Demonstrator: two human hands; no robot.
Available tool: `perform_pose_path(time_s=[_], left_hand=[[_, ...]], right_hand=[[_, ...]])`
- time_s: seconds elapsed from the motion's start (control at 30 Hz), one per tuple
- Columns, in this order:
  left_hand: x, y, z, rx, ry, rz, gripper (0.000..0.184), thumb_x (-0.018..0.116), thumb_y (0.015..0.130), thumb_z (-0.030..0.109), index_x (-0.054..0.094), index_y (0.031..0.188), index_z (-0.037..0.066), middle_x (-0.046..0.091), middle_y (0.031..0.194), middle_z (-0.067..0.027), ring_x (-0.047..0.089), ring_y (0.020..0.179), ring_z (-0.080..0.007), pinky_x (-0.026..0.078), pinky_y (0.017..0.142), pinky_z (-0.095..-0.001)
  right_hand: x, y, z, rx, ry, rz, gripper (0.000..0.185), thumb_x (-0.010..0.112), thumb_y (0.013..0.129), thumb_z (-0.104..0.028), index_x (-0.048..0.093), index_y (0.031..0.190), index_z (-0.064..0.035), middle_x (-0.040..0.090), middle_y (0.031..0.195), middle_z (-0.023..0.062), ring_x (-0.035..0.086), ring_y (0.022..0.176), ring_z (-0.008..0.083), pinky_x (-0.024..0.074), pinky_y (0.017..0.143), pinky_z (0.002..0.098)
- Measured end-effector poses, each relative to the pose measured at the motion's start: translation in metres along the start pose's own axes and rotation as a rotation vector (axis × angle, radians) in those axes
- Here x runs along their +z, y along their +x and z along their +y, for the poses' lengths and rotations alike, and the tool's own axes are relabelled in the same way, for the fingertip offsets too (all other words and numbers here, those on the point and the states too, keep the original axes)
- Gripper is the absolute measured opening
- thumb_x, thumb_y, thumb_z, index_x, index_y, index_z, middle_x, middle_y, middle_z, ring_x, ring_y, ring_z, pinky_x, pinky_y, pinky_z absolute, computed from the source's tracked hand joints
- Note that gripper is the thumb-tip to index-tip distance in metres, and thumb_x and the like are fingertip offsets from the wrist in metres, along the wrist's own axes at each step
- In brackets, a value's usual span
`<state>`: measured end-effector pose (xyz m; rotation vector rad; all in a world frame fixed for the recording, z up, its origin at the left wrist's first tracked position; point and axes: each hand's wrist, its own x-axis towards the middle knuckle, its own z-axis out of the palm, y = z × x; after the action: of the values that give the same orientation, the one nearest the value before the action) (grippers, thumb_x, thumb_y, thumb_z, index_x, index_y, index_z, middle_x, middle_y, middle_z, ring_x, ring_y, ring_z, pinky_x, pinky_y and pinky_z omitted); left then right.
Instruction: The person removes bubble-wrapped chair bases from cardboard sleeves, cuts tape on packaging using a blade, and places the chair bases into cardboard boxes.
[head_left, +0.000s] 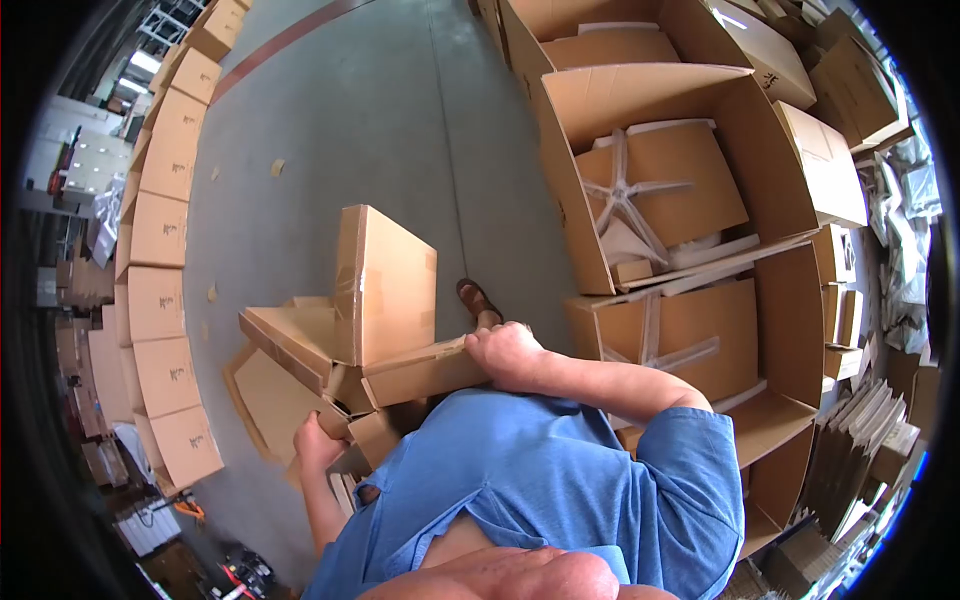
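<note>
In front of my body is a stack of brown cardboard pieces, folded and tilted at different angles. My right hand [503, 355] is closed on the edge of a long, shallow cardboard box [415, 375]. A thick, flat cardboard carton [385, 290] stands upright against that box, farther from me. Lower on the left, my left hand [317, 442] wraps round the edge of the same bundle, by a cardboard flap [375, 436]; its fingers are partly hidden. A slanted cardboard tray [290, 345] and a larger flat sheet [275, 400] lie beyond that hand.
Large topless cartons [690, 180] line the right side, holding cardboard and clear-taped star-shaped bundles [625, 190]. A row of closed cartons [160, 300] runs along the left. Grey floor [350, 130] lies between the rows. Stacked flat sheets [860, 450] stand at far right.
</note>
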<state>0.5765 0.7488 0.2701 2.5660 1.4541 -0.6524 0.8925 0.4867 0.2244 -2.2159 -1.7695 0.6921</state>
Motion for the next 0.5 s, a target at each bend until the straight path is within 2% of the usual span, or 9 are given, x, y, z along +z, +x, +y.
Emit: perform_pose_path(time_s=[0.03, 0.2, 0.27, 0.33, 0.5], left_hand=[[-0.006, 0.023, 0.004, -0.002, -0.006, -0.023, 0.071, 0.09, 0.048, 0.025, 0.061, 0.109, 0.005, 0.071, 0.1, -0.0192, 0.067, 0.097, -0.0384, 0.054, 0.086, -0.0458], [-0.048, 0.145, 0.031, 0.053, -0.09, -0.027, 0.076, 0.091, 0.049, 0.03, 0.061, 0.114, 0.004, 0.071, 0.102, -0.0189, 0.068, 0.097, -0.0371, 0.054, 0.087, -0.0452], [-0.083, 0.177, 0.059, 0.031, 0.049, -0.121, 0.078, 0.091, 0.049, 0.032, 0.06, 0.115, 0.005, 0.071, 0.102, -0.0182, 0.068, 0.098, -0.0366, 0.054, 0.087, -0.0449], [-0.104, 0.211, 0.079, 0.053, 0.084, -0.123, 0.08, 0.091, 0.048, 0.032, 0.059, 0.117, 0.005, 0.071, 0.103, -0.0184, 0.068, 0.099, -0.0362, 0.054, 0.087, -0.045], [-0.13, 0.291, 0.108, 0.089, 0.038, -0.089, 0.078, 0.091, 0.047, 0.03, 0.059, 0.113, 0.004, 0.07, 0.103, -0.0198, 0.067, 0.1, -0.0366, 0.054, 0.088, -0.0457]], right_hand=[[-0.01, 0.017, 0.008, -0.003, -0.038, -0.012, 0.03, 0.068, 0.077, -0.015, 0.059, 0.103, -0.0033, 0.067, 0.094, 0.0126, 0.069, 0.086, 0.0277, 0.0548, 0.075, 0.0379], [-0.082, 0.111, 0.067, 0.051, -0.064, -0.124, 0.031, 0.069, 0.076, -0.015, 0.059, 0.103, -0.0039, 0.067, 0.1, 0.0136, 0.07, 0.092, 0.0273, 0.0557, 0.075, 0.0391], [-0.09, 0.133, 0.093, 0.085, 0.045, -0.091, 0.04, 0.072, 0.07, -0.013, 0.058, 0.106, -0.0019, 0.067, 0.1, 0.0156, 0.069, 0.092, 0.0307, 0.0561, 0.078, 0.0407], [-0.107, 0.156, 0.114, 0.103, 0.054, -0.081, 0.041, 0.073, 0.07, -0.013, 0.058, 0.106, -0.0024, 0.066, 0.1, 0.0146, 0.069, 0.093, 0.0304, 0.0562, 0.078, 0.041], [-0.146, 0.216, 0.172, 0.112, 0.015, -0.047, 0.043, 0.075, 0.068, -0.015, 0.058, 0.105, -0.0033, 0.066, 0.099, 0.0132, 0.069, 0.092, 0.0296, 0.0562, 0.076, 0.042]])
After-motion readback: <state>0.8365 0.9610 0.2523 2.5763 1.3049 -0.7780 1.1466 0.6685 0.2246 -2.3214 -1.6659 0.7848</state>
